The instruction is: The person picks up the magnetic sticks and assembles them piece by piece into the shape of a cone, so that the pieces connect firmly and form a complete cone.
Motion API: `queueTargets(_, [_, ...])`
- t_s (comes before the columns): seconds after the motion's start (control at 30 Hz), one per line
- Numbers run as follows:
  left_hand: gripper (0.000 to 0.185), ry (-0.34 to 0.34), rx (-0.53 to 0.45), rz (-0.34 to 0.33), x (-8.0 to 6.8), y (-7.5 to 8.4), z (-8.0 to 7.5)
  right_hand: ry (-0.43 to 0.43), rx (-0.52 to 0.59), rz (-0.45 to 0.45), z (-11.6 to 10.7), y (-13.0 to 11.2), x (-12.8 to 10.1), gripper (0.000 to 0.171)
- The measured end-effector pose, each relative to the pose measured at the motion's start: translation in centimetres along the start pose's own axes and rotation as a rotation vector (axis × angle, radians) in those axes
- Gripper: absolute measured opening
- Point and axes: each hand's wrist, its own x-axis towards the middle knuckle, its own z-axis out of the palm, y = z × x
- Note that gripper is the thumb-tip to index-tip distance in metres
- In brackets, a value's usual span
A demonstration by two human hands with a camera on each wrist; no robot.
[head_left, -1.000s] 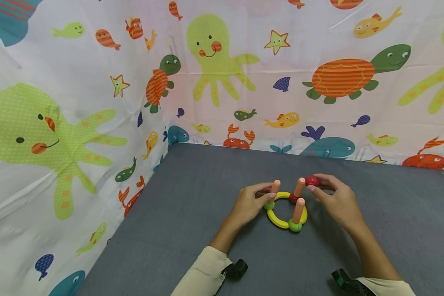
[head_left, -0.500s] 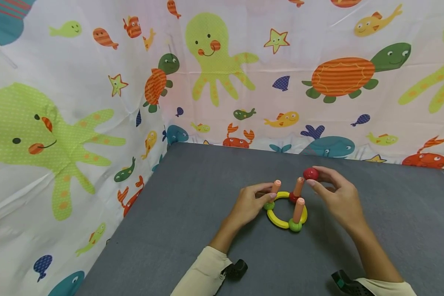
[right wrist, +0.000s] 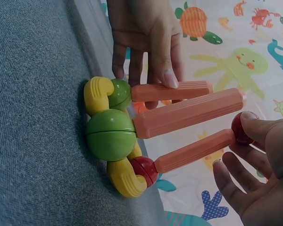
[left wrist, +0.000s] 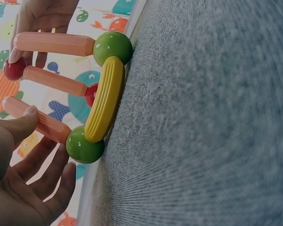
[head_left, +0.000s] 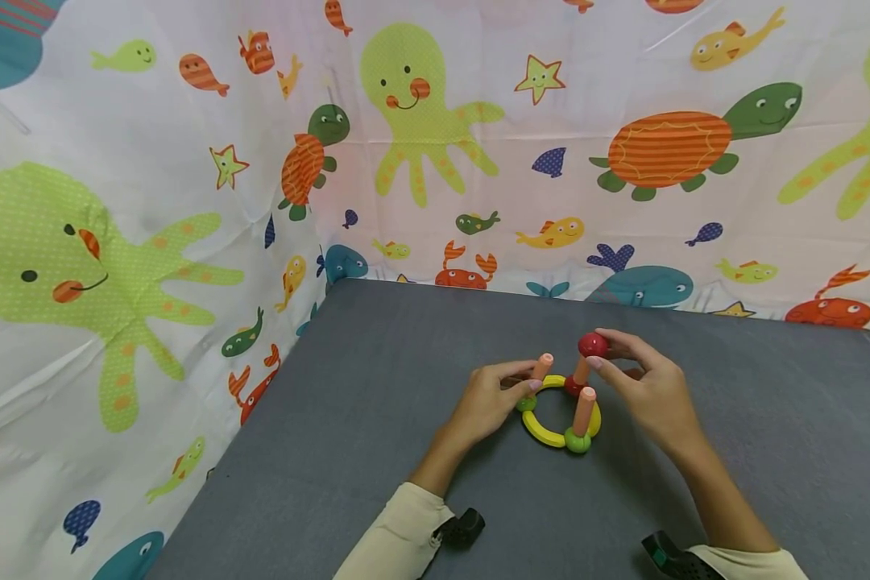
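A yellow ring lies on the grey table with two green balls and a red ball on it. Three orange sticks stand up from these balls. My left hand pinches the left stick between thumb and fingers. My right hand pinches a second red ball against the top of the rear stick. The right wrist view shows this red ball touching that stick's tip. The front stick stands untouched.
A white curtain printed with sea animals hangs close behind the table and along its left side. The table's back edge and left edge meet at the far left corner. Black wrist straps show at both sleeves.
My right hand has lifted the red ball up and to the left, from beside the rear stick onto its tip. My left hand has stayed on the left stick.
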Motion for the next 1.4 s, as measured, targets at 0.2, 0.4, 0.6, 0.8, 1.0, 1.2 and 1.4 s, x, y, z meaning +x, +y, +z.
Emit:
queueTargets(0.2, [0.04, -0.008, 0.022, 0.018, -0.06, -0.03, -0.04, -0.004, 0.007, -0.006, 0.4, -0.25, -0.07, 0.05])
queueTargets(0.4, [0.039, -0.015, 0.032, 0.028, -0.16, 0.07, -0.06, -0.029, 0.013, -0.047, 0.72, -0.29, -0.19, 0.047])
queueTargets(0.6, [0.039, -0.024, 0.057, 0.029, -0.19, 0.2, 0.18, -0.058, 0.013, -0.073, 0.83, -0.06, -0.25, 0.046])
queueTargets(0.8, [0.038, -0.026, 0.074, 0.044, -0.19, 0.21, 0.46, -0.079, 0.021, -0.095, 0.93, -0.02, -0.24, 0.046])
queueTargets(1.0, [0.036, -0.012, 0.066, 0.058, -0.19, 0.28, 0.45, -0.089, 0.035, -0.096, 0.97, 0.02, -0.31, 0.046])
queueTargets(1.2, [0.036, -0.01, 0.061, 0.066, -0.11, 0.35, 0.35, -0.092, 0.047, -0.107, 0.99, 0.0, -0.18, 0.046])
queueTargets(1.4, [0.035, -0.014, 0.06, 0.06, -0.07, 0.26, 0.34, -0.103, 0.073, -0.096, 0.31, 0.12, -0.14, 0.042])
